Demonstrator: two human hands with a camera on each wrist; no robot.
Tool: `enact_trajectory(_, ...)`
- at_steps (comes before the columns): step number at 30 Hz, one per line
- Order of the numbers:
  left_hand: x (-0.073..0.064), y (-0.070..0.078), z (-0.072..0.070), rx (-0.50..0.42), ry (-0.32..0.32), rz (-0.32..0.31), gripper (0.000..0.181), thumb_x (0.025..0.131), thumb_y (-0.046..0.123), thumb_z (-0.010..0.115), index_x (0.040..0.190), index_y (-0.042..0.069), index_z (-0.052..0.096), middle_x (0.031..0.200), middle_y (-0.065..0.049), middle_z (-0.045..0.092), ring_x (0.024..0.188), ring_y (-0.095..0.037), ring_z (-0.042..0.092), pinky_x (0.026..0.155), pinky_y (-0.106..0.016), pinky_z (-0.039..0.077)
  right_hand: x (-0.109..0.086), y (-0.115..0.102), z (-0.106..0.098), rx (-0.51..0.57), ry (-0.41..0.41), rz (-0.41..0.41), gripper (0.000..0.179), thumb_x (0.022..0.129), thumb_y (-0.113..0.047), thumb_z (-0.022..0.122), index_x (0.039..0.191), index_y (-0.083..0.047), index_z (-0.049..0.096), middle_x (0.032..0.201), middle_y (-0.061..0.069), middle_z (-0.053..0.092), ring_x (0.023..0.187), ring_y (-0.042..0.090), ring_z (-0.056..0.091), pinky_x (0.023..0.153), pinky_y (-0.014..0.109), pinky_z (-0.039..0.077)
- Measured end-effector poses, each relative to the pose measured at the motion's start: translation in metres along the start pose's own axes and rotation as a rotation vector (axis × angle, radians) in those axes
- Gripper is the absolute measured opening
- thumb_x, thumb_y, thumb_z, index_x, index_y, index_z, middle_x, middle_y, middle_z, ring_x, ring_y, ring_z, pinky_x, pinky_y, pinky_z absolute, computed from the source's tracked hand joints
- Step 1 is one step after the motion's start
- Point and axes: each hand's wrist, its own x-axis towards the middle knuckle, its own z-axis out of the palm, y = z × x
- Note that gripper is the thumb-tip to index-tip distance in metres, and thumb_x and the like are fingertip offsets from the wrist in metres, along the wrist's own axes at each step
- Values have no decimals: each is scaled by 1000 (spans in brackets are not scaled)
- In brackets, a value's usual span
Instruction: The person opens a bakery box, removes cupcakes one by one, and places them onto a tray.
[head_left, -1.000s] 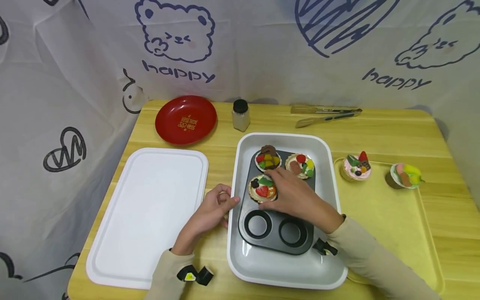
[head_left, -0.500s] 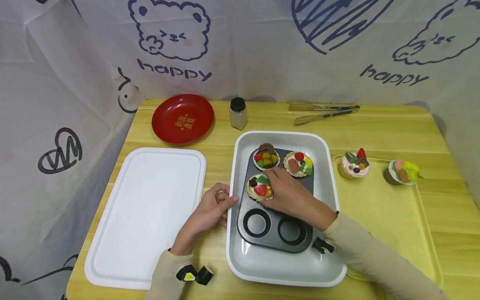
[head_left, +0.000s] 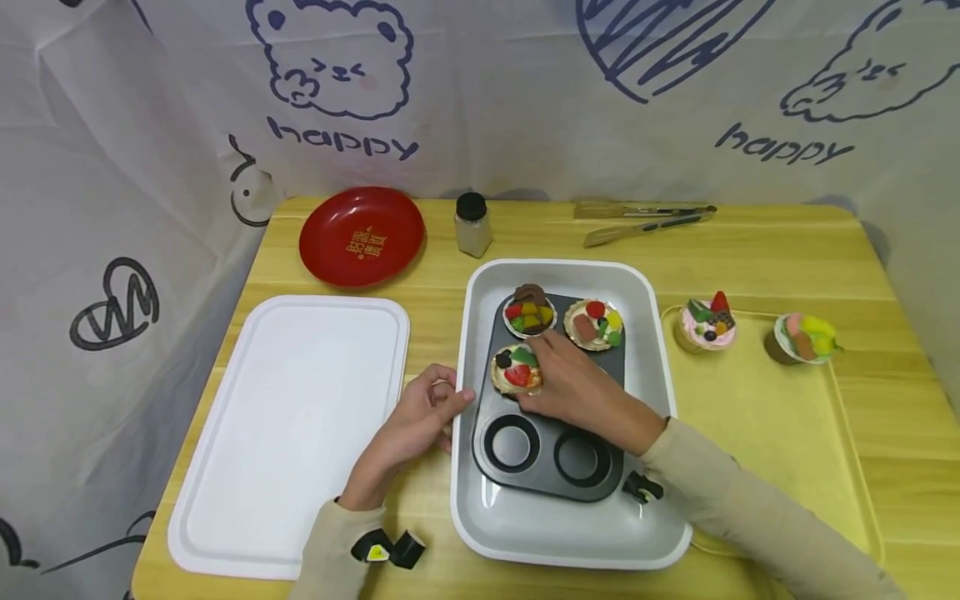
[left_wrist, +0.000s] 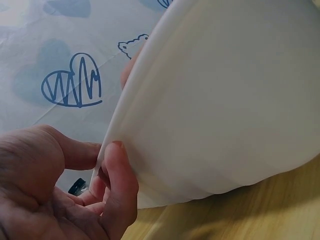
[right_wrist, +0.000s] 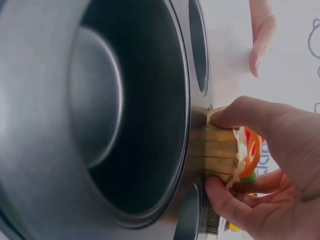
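My right hand (head_left: 581, 387) grips a cupcake (head_left: 516, 369) topped with strawberry, dark berries and a green leaf. It sits at the left middle cup of a dark muffin tin (head_left: 555, 487). Up close in the right wrist view, thumb and fingers pinch its pleated golden wrapper (right_wrist: 220, 152), its base right at the tin's surface. A chocolate-topped cupcake (head_left: 529, 315) and a cream-coloured one (head_left: 593, 325) fill the back cups. My left hand (head_left: 420, 417) pinches the left rim of the white tub (head_left: 570, 533) that holds the tin; its thumb and fingertips press the rim in the left wrist view.
On the right, a yellow tray (head_left: 765, 467) bears a pink-frosted cupcake (head_left: 707, 323) and a brown-based one (head_left: 802, 339). A white tray (head_left: 288, 433) lies left. Behind stand a red plate (head_left: 362, 237), a black-capped jar (head_left: 472, 227) and tongs (head_left: 648, 223).
My right hand has shifted slightly left over the gripped cupcake, covering more of its right side. The left hand stays on the tub's rim. The head view has drifted a little.
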Motion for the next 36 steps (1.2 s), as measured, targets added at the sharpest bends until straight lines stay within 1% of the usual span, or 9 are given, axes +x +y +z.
enact_trajectory(5, -1, 1, 0, 3, 4, -3, 27, 99, 12, 61, 113, -4, 44, 92, -21, 67, 66, -23, 64, 41, -28, 52, 2, 1, -1, 41, -11, 24, 69, 74, -28, 82, 127, 8, 56, 112, 18, 57, 94, 28, 57, 84, 40, 56)
enact_trajectory(10, 0, 0, 1, 5, 0, 2, 27, 98, 12, 61, 112, -4, 44, 90, -20, 67, 65, -22, 64, 41, -27, 52, 2, 2, -3, 133, -28, 87, 71, 74, -28, 81, 130, 8, 54, 115, 18, 57, 96, 28, 57, 85, 41, 55)
enact_trajectory(12, 1, 0, 2, 4, -1, 3, 28, 98, 12, 62, 113, -4, 44, 90, -20, 67, 65, -21, 64, 40, -28, 52, 0, 1, -5, 170, -16, 110, 73, 74, -29, 81, 131, 7, 53, 115, 18, 56, 97, 28, 56, 86, 41, 55)
enact_trajectory(15, 1, 0, 3, 5, -3, -1, 29, 98, 11, 62, 113, -5, 44, 89, -19, 67, 64, -20, 64, 40, -30, 53, -5, 0, -9, 206, 29, 120, 75, 73, -29, 82, 133, 5, 53, 117, 16, 55, 101, 27, 54, 88, 42, 55)
enact_trajectory(18, 2, -1, 5, 11, -8, -2, 29, 98, 11, 62, 113, -5, 44, 89, -19, 67, 64, -20, 64, 41, -32, 53, -12, 1, -13, 213, 73, 99, 73, 73, -27, 84, 132, 4, 53, 117, 16, 54, 103, 27, 53, 89, 43, 55)
enact_trajectory(21, 2, 0, 5, 11, -5, -4, 27, 98, 11, 61, 113, -4, 44, 90, -20, 67, 64, -21, 63, 40, -30, 53, -19, 2, -18, 206, 90, 85, 73, 74, -26, 84, 131, 5, 53, 118, 17, 53, 104, 28, 53, 90, 44, 55)
enact_trajectory(28, 1, 1, 5, 7, 5, -8, 26, 99, 10, 60, 114, -4, 45, 93, -22, 67, 66, -24, 64, 40, -26, 51, -37, 11, -39, 218, 142, 87, 72, 75, -23, 84, 132, 5, 51, 122, 18, 52, 104, 30, 55, 91, 48, 54)
enact_trajectory(31, 2, 1, 5, 2, 6, -2, 26, 99, 10, 60, 115, -5, 44, 88, -18, 65, 62, -21, 62, 40, -27, 51, -47, 16, -51, 218, 167, 112, 72, 76, -22, 83, 133, 6, 50, 122, 19, 53, 104, 32, 56, 91, 49, 53)
enact_trajectory(36, 2, -1, 5, -9, 21, 3, 28, 99, 9, 61, 114, -6, 43, 80, -11, 60, 56, -17, 59, 39, -30, 52, -61, 28, -72, 215, 174, 181, 71, 78, -25, 81, 133, 7, 50, 122, 19, 52, 105, 32, 53, 90, 51, 52)
